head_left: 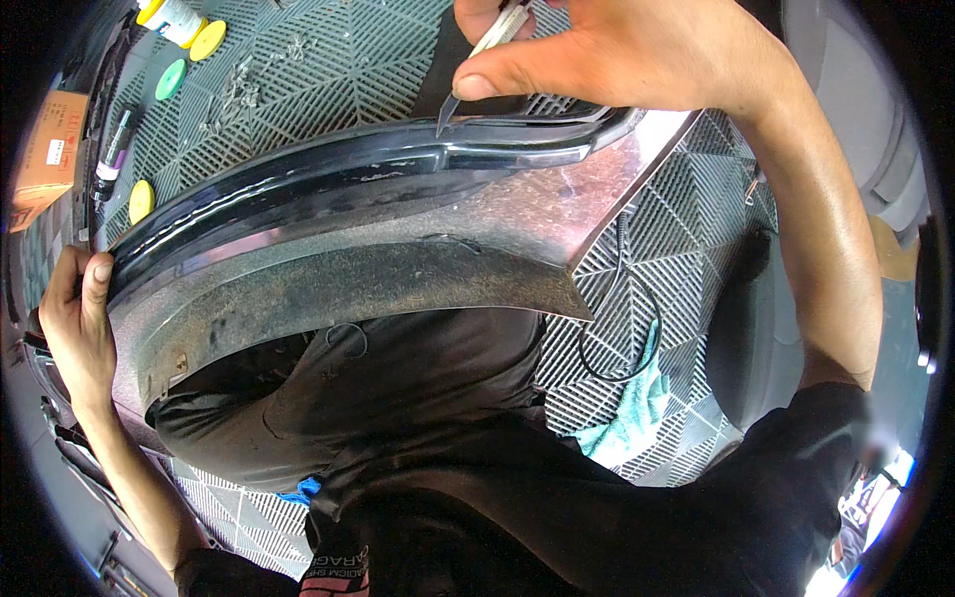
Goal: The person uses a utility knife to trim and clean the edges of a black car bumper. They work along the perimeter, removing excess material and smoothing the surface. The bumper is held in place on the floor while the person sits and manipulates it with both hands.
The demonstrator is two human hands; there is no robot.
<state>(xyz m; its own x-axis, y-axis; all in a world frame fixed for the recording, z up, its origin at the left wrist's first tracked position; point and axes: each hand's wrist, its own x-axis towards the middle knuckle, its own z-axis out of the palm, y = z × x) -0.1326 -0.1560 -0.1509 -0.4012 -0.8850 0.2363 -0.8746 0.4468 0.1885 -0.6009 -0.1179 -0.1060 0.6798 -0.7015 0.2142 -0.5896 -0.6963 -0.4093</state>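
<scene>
A long curved car body panel (368, 271) lies across my lap, its dusty inner face up and a glossy black trim strip (298, 184) along its far edge. My right hand (637, 55) is closed around a utility knife (494, 35) with a light handle. The knife's dark blade points down, its tip at the edge of the black strip near the middle of the panel. At the panel's left end, my left hand (80, 328) grips the panel, thumb on top and fingers partly hidden behind the edge.
Grey slatted tiles (686, 269) cover the floor. A cardboard box (50, 154), a black spray can (114, 154), a yellow-and-white bottle (171, 20) and round pads (171, 80) sit at far left. A black cable loop (637, 370) and a teal cloth (632, 413) lie at right.
</scene>
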